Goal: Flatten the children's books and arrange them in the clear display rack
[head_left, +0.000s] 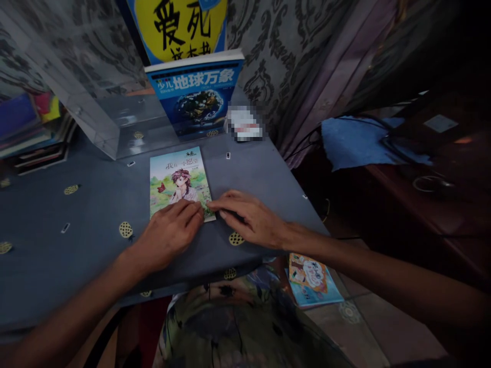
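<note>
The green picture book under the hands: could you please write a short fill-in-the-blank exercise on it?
1. The green picture book lies flat on the ____ tablecloth.
2. The left hand rests on the book's near ____ corner.
3. Another book lies down on the ____.

Missing words: grey; right; floor.

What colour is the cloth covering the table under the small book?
Dark grey-blue cloth with scattered pale round motifs, clearest in the head view.

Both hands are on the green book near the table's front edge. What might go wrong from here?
1. The green book lies flat; the left hand presses its lower corner while the right hand fingers the edge, so a corner or cover may bend.
2. It sits near the table front; a pull could slide it off, down toward the book on the floor.
</note>
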`<action>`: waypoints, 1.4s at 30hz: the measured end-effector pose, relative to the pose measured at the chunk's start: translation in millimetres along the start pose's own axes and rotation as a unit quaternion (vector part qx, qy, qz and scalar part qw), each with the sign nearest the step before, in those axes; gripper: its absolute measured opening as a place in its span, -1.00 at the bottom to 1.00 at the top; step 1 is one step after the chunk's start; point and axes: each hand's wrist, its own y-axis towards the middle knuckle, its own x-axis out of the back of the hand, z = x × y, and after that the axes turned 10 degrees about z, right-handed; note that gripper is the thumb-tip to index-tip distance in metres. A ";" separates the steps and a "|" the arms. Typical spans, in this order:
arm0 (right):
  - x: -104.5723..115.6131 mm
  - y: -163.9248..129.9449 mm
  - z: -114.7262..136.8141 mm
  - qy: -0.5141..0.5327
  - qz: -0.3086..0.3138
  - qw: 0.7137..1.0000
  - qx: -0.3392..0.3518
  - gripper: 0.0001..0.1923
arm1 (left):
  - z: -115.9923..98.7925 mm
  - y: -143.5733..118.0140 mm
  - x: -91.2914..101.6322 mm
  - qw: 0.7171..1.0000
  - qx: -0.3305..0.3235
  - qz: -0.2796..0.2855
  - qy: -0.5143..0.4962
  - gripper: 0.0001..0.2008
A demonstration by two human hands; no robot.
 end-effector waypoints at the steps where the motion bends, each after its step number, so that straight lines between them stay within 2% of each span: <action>1: -1.4 -0.7 -0.3 -0.016 0.004 1.000 0.012 -0.62 | -0.8 -0.5 -1.0 1.000 0.005 0.000 -0.007 -0.73; 5: -10.0 -6.6 0.1 -0.119 0.022 0.990 0.067 -0.64 | -6.2 -4.5 -8.0 1.000 0.014 -0.020 -0.003 -0.73; 8: -13.7 -10.0 4.3 -0.188 0.023 0.980 0.068 -0.65 | -9.0 -5.7 -8.9 0.999 0.020 -0.035 -0.010 -0.73; 15: -5.0 9.0 9.9 -0.156 0.045 0.986 0.018 -0.71 | 7.2 -4.3 -3.5 0.991 0.034 -0.040 -0.121 -0.72; 18: -4.6 30.2 1.7 -0.174 0.049 0.984 -0.004 -0.70 | 23.4 -5.2 -10.4 0.987 0.077 -0.036 -0.135 -0.69; 21: -2.5 57.5 -12.6 -0.187 0.049 0.979 -0.058 -0.62 | 42.5 -5.5 -19.0 0.983 0.133 -0.026 -0.120 -0.64; 27: 7.2 103.8 -36.7 -0.205 0.039 0.966 -0.150 -0.51 | 68.4 -3.9 -26.6 0.947 0.317 -0.001 -0.046 -0.60; 31: 0.8 104.8 -33.8 -0.216 0.030 0.962 -0.162 -0.48 | 71.4 -3.4 -26.4 0.937 0.342 0.008 -0.075 -0.54; 34: -9.2 93.9 -23.7 -0.218 0.041 0.959 -0.177 -0.44 | 75.4 -4.6 -26.8 0.925 0.339 -0.032 -0.167 -0.54; 36: -14.9 86.3 -17.8 -0.212 0.052 0.959 -0.180 -0.42 | 80.2 -5.9 -27.6 0.894 0.337 -0.081 -0.285 -0.53; 37: -16.9 83.0 -16.0 -0.208 0.053 0.960 -0.179 -0.41 | 82.7 -6.5 -27.9 0.863 0.339 -0.109 -0.357 -0.52; 38: -18.2 80.3 -15.0 -0.204 0.052 0.961 -0.178 -0.40 | 85.1 -7.1 -28.1 0.822 0.345 -0.137 -0.431 -0.50; 40: -19.0 76.3 -15.3 -0.195 0.043 0.964 -0.173 -0.40 | 88.9 -7.9 -27.4 0.719 0.371 -0.192 -0.555 -0.43; 42: -18.1 74.0 -17.1 -0.184 0.033 0.968 -0.166 -0.41 | 90.8 -8.5 -24.9 0.623 0.400 -0.232 -0.632 -0.35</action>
